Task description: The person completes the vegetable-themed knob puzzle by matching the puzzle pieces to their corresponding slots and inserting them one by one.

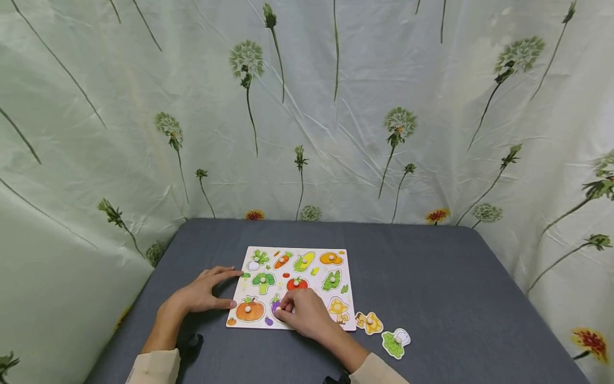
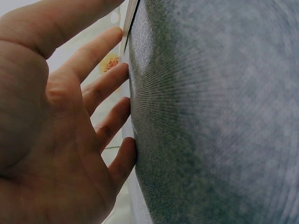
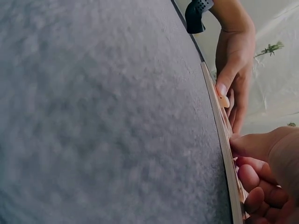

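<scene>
A white vegetable puzzle board [image 1: 315,285] lies on the table, with knobbed pieces in it such as a pumpkin [image 1: 256,312], a broccoli [image 1: 263,280] and a tomato [image 1: 297,283]. My left hand [image 1: 203,292] rests at its left edge, thumb and forefinger touching the rim; the left wrist view shows its fingers extended. At the board's lower middle, my right hand [image 1: 307,312] pinches the knob of the purple eggplant piece [image 1: 275,303], partly hidden by the fingers. Whether that piece sits flat or is lifted I cannot tell.
Right of the board lie a loose yellow mushroom piece [image 1: 372,324] and a green-and-white vegetable piece [image 1: 393,348]. A mushroom picture without a knob [image 1: 338,306] shows at the board's lower right. The grey-covered table [image 1: 431,282] meets a flower-patterned curtain [image 1: 355,176] behind.
</scene>
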The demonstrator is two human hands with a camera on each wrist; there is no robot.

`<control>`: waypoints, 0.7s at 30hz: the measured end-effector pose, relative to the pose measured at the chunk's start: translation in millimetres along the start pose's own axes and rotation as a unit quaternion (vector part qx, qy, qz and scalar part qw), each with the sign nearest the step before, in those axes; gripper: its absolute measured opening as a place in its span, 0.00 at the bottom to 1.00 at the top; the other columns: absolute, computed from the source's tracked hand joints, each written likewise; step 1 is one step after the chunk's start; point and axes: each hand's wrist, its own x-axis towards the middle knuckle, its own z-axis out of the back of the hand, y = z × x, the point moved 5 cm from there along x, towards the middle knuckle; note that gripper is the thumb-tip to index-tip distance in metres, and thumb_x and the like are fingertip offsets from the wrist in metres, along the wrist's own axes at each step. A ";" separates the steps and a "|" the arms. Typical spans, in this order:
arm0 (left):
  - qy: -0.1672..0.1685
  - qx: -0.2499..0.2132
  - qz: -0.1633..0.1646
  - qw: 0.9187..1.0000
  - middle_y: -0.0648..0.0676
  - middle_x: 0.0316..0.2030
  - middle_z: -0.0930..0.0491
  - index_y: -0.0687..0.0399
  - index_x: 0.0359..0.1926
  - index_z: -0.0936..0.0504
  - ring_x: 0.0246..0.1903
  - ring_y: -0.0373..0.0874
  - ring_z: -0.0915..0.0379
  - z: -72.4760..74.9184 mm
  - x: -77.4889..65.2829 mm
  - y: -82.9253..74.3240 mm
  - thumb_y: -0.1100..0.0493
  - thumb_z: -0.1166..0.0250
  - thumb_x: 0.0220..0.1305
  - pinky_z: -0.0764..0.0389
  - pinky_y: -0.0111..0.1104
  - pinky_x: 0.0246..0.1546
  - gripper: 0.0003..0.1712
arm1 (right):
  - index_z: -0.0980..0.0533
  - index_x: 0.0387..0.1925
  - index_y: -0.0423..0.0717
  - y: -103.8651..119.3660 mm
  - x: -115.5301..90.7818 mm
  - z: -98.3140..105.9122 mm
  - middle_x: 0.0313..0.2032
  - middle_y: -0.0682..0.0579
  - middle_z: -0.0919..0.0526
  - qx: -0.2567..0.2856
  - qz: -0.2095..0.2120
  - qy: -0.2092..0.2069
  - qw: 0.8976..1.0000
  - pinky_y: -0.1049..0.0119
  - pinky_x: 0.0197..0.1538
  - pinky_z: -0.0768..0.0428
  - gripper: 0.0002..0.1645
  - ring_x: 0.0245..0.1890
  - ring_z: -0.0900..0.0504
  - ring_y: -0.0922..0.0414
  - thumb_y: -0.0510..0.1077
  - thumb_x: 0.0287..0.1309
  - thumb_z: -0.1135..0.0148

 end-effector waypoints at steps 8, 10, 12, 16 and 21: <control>-0.002 0.000 -0.001 1.000 0.62 0.74 0.36 0.40 0.74 0.28 0.71 0.68 0.43 -0.5 0.6 -0.4 0.35 0.23 0.53 0.36 0.70 0.62 0.48 | 0.14 0.30 0.51 -1.4 -1.0 1.0 0.21 0.68 0.24 0.026 0.000 0.006 1.000 0.77 0.27 0.33 0.07 0.21 0.31 0.73 0.47 0.55 0.23; -0.002 0.000 0.000 1.000 0.62 0.74 0.36 0.40 0.74 0.28 0.71 0.68 0.43 -0.8 0.5 -0.5 0.35 0.24 0.53 0.36 0.70 0.61 0.49 | 0.14 0.33 0.49 -2.8 -2.4 2.1 0.21 0.67 0.24 0.045 0.002 0.011 0.999 0.77 0.27 0.34 0.07 0.21 0.32 0.73 0.47 0.56 0.23; -0.001 0.000 0.003 1.000 0.63 0.74 0.36 0.40 0.74 0.28 0.71 0.68 0.43 -1.0 0.4 -0.5 0.35 0.24 0.53 0.36 0.70 0.61 0.49 | 0.14 0.35 0.48 -4.9 -4.2 4.3 0.22 0.66 0.23 0.064 0.004 0.019 0.998 0.77 0.26 0.34 0.08 0.21 0.32 0.72 0.47 0.56 0.23; 0.001 -0.002 0.006 1.000 0.63 0.74 0.36 0.41 0.74 0.28 0.70 0.68 0.43 -0.5 0.0 -0.7 0.35 0.23 0.53 0.36 0.70 0.61 0.49 | 0.14 0.36 0.46 -10.0 -8.5 12.5 0.23 0.64 0.23 0.092 0.013 0.026 0.995 0.77 0.27 0.33 0.09 0.21 0.32 0.71 0.45 0.57 0.23; 0.003 -0.005 0.007 1.000 0.63 0.74 0.36 0.41 0.74 0.28 0.71 0.68 0.44 -0.2 -0.1 -0.6 0.36 0.23 0.53 0.37 0.71 0.62 0.48 | 0.15 0.36 0.47 -18.6 -15.6 28.1 0.24 0.64 0.23 0.091 0.015 0.012 0.996 0.76 0.27 0.31 0.07 0.21 0.32 0.72 0.43 0.58 0.25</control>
